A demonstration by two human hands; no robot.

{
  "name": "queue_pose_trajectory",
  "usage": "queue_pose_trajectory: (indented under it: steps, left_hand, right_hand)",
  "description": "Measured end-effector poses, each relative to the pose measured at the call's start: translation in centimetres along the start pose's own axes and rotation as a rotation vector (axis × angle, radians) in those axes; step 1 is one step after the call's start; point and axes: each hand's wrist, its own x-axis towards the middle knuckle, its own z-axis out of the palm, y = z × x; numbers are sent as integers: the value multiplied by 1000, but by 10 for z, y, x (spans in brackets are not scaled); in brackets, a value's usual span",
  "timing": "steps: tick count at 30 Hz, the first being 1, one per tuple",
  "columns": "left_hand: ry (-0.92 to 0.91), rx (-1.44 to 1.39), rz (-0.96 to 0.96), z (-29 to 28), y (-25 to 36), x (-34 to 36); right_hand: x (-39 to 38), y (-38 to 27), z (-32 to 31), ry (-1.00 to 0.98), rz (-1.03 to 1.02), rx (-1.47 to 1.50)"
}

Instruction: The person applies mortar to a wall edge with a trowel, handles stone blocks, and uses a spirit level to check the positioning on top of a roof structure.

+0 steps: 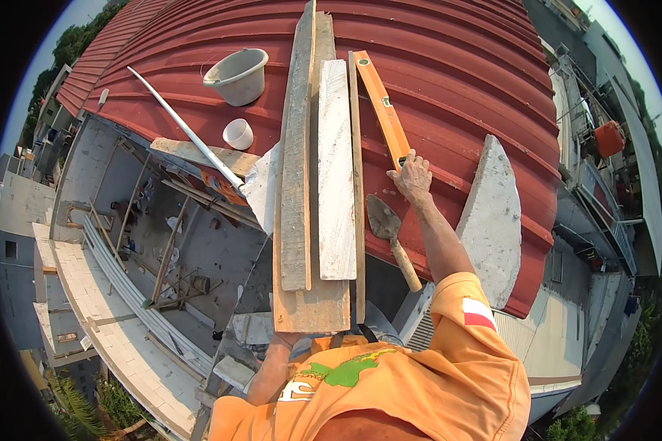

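My right hand [413, 178] is closed on the near end of an orange spirit level [385, 106], which lies slanted on the red roof. Below that hand rests a trowel [387, 228] with a wooden handle. My left hand [281, 347] is low, at the near end of a wide wooden board [312, 312]; its fingers are hidden by the board. On this board lie a mortar-stained plank [296, 184] and a long whitish block [336, 169]. A thin wooden strip [357, 198] runs along the block's right side.
A grey bucket [241, 82], a small white tub [237, 134] and a white pipe [184, 125] are on the ribbed red roof [434, 59] to the left. A curved concrete slab [495, 220] lies at right. Down left, the roof edge drops to a lower floor [191, 250].
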Motion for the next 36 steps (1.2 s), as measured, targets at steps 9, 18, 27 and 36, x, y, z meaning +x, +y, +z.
queue_pose_trajectory:
  steps: [9, 18, 27, 36]
  left_hand:
    - [-56, -139, 31, 2, 6, -5]
    - [91, 90, 105, -4, 35, -15]
    - [182, 610, 219, 34, 79, -43]
    - [-166, -5, -21, -24, 26, 37]
  right_hand:
    - [15, 13, -42, -117, 104, 399]
    - [-47, 32, -109, -163, 212, 879]
    - [-198, 87, -206, -52, 181, 468]
    - [-303, 135, -220, 65, 156, 317]
